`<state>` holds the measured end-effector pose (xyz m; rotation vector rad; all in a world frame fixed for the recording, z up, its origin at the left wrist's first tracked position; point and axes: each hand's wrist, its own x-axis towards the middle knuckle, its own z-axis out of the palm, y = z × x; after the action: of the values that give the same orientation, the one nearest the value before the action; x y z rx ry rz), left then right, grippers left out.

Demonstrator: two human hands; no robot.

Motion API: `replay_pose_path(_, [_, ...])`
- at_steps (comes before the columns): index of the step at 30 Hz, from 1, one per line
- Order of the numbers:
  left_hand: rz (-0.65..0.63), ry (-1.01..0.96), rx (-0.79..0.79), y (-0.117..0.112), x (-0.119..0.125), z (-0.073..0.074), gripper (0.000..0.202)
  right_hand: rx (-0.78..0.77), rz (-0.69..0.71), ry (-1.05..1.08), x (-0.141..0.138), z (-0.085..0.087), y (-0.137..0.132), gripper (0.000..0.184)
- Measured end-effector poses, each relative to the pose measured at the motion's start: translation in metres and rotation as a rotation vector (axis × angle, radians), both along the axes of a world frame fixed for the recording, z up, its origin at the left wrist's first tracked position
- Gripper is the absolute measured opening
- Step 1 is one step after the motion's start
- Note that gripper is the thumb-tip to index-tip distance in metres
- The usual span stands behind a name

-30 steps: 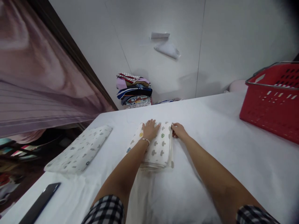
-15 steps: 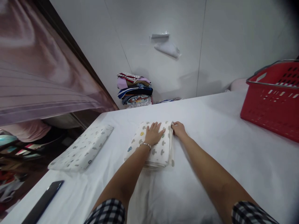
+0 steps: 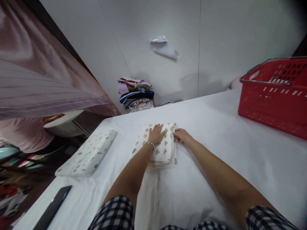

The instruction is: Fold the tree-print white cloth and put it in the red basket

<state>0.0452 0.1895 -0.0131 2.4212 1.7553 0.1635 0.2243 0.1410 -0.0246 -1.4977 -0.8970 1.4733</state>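
Mushroom-print cloth under two hands, its right edge hard to read

The folded mushroom-print cloth (image 3: 164,151) lies on the white-covered counter (image 3: 211,124), its near-left part hidden beneath the left forearm. The left hand (image 3: 156,134) rests open on top, palm down, fingers spread, covering some of the print. The right hand (image 3: 183,136) is at the far right edge, fingers bent together; whether they pinch a layer cannot be told. The layers along that side blur into one another.

To the left lies a second folded cloth (image 3: 88,153), with small motifs too small to name. Nearer, a dark flat strip (image 3: 54,206) runs out of view at the bottom. The red basket (image 3: 271,105) is cut off on the right, its contents unreadable. Beneath the pink curtain (image 3: 48,70), a person in pink (image 3: 27,132) shows only partly.
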Motion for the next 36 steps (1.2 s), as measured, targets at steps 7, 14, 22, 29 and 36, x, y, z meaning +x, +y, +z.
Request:
replay_pose_path(7, [0.018,-0.142,0.072,-0.026,0.009,0.015,0.046,0.125,0.027,0.02,-0.005,-0.012,-0.015,0.022])
replay_pose_path(14, [0.077,-0.268,0.003,-0.065,0.033,0.04,0.043,0.254,-0.018,-0.013,-0.009,-0.026,-0.006,0.034])
replay_pose_path(22, [0.148,-0.099,-0.152,-0.052,0.042,0.046,0.037,0.198,0.044,0.009,-0.005,-0.024,-0.006,0.04])
replay_pose_path(29, [0.239,-0.259,-0.212,-0.042,0.029,0.047,0.016,0.205,-0.006,-0.069,-0.006,-0.028,-0.002,0.012])
replay_pose_path(36, [0.262,-0.366,-0.228,-0.042,0.025,0.04,0.022,0.232,-0.007,-0.236,-0.01,-0.028,-0.001,0.022])
